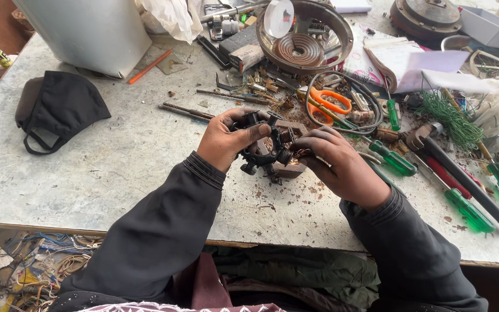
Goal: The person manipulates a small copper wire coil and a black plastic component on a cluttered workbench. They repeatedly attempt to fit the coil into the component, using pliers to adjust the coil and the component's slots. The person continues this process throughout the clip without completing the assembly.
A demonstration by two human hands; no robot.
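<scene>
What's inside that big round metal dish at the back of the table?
Inside the round metal dish lies a flat copper-coloured coil, with a clear round lens leaning over its rim. Small parts sit at the far side; anything beneath the coil is hidden.

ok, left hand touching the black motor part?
Touching. The head view shows the left hand wrapped around the black motor part, thumb pressed across its top, no gap visible. The right hand grips it too.

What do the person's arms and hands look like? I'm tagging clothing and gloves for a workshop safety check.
Both arms wear long dark grey, almost black sleeves of soft fabric, each ending in a ribbed, gathered cuff at the wrist. The left hand and the right hand are bare: no gloves. No rings, watch or markings show from this view.
</scene>
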